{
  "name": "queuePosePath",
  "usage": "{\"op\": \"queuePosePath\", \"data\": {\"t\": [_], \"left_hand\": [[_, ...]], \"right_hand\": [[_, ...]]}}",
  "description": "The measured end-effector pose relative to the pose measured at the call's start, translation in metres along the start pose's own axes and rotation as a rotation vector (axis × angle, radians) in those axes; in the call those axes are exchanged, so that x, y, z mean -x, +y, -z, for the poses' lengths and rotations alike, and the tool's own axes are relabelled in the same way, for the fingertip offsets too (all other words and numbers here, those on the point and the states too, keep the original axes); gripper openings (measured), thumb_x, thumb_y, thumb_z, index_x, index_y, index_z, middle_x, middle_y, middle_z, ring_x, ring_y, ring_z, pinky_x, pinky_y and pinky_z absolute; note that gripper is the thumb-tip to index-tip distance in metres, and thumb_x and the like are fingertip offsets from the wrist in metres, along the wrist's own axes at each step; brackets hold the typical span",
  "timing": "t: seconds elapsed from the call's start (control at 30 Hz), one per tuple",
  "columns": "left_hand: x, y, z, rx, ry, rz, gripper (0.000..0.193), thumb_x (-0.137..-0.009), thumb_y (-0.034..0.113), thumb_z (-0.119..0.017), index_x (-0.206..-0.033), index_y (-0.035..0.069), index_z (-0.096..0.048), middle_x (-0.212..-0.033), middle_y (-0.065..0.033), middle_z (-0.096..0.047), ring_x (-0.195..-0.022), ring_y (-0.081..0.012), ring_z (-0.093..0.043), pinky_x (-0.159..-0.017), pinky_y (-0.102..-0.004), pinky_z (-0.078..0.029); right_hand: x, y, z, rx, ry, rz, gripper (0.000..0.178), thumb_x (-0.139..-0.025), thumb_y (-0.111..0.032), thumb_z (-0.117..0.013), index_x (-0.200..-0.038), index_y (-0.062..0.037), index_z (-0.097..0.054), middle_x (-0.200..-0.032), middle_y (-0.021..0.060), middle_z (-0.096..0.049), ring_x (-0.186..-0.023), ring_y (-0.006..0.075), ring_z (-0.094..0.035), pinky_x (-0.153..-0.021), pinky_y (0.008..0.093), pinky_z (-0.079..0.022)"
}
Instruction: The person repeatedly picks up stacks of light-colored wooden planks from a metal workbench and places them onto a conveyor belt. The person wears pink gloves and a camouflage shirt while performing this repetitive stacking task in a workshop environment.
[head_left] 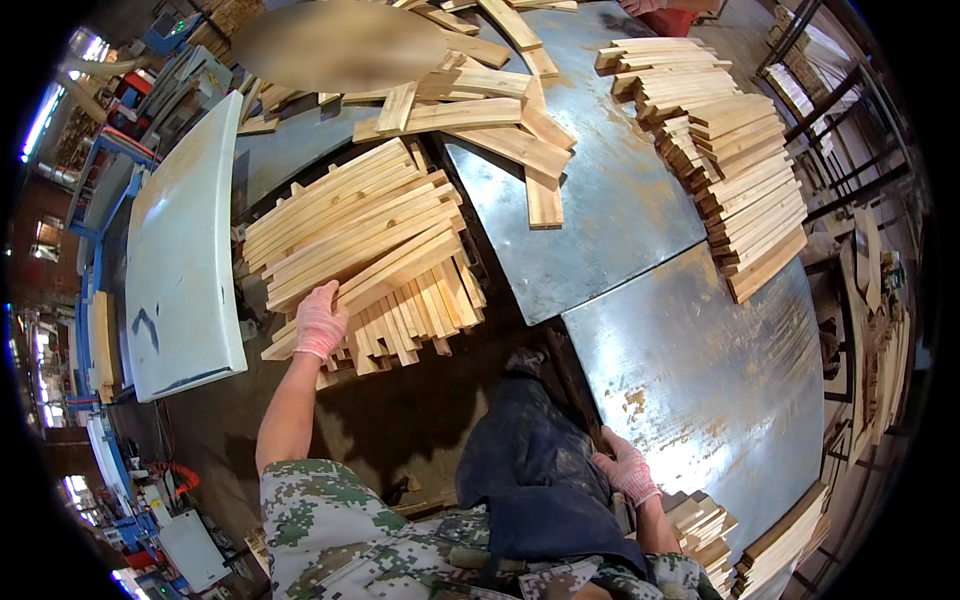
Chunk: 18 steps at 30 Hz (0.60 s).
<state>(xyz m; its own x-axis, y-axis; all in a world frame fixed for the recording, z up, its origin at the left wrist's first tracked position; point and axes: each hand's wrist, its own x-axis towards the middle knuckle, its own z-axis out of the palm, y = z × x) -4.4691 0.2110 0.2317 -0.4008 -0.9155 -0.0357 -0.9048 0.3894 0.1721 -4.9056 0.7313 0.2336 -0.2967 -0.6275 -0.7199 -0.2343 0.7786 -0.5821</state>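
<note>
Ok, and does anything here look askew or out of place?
Yes: loose boards far along the metal table lie crisscrossed, unlike the long row on its right, set side by side. On the stack at the left hand, top front boards slant from those behind. Brown patches discolour the metal.

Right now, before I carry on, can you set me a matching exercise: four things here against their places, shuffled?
1. Left hand
2. Right hand
3. Pale panel
4. Long row of boards

A. Left of the wood stack
B. Along the metal tabletop's right side
C. At the wood stack's near side
D. At the metal tabletop's left edge

Pairs: 1-C, 2-D, 3-A, 4-B
</note>
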Motion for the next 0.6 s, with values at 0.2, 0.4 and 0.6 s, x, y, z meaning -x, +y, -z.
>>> {"op": "queuePosePath", "data": {"t": [0.2, 0.4, 0.6], "left_hand": [[0.005, 0.019, 0.009, -0.259, -0.072, -0.009, 0.058, -0.082, 0.029, -0.083, -0.135, 0.015, -0.064, -0.125, -0.0114, -0.067, -0.120, -0.0339, -0.060, -0.108, -0.0497, -0.043], [-0.030, 0.050, 0.016, -0.286, 0.020, 0.171, 0.064, -0.081, 0.030, -0.084, -0.137, 0.010, -0.062, -0.132, -0.0167, -0.065, -0.127, -0.0391, -0.057, -0.112, -0.0529, -0.041], [-0.034, 0.027, -0.025, -0.273, -0.115, 0.219, 0.109, -0.086, 0.029, -0.084, -0.170, 0.005, -0.018, -0.174, -0.0237, -0.024, -0.162, -0.0406, -0.021, -0.132, -0.0529, -0.017]], "right_hand": [[-0.006, -0.051, 0.016, 0.103, -0.055, 0.004, 0.074, -0.097, -0.029, -0.075, -0.160, -0.0043, -0.046, -0.150, 0.0204, -0.061, -0.137, 0.0321, -0.061, -0.113, 0.0396, -0.048], [-0.001, -0.054, 0.013, 0.046, -0.008, 0.007, 0.072, -0.097, -0.034, -0.073, -0.159, -0.0068, -0.048, -0.144, 0.0211, -0.065, -0.132, 0.0335, -0.064, -0.111, 0.0406, -0.049], [0.002, -0.044, 0.022, 0.114, -0.043, 0.010, 0.072, -0.102, -0.040, -0.065, -0.163, -0.0107, -0.042, -0.157, 0.0222, -0.053, -0.143, 0.0385, -0.052, -0.118, 0.0433, -0.042]]}}
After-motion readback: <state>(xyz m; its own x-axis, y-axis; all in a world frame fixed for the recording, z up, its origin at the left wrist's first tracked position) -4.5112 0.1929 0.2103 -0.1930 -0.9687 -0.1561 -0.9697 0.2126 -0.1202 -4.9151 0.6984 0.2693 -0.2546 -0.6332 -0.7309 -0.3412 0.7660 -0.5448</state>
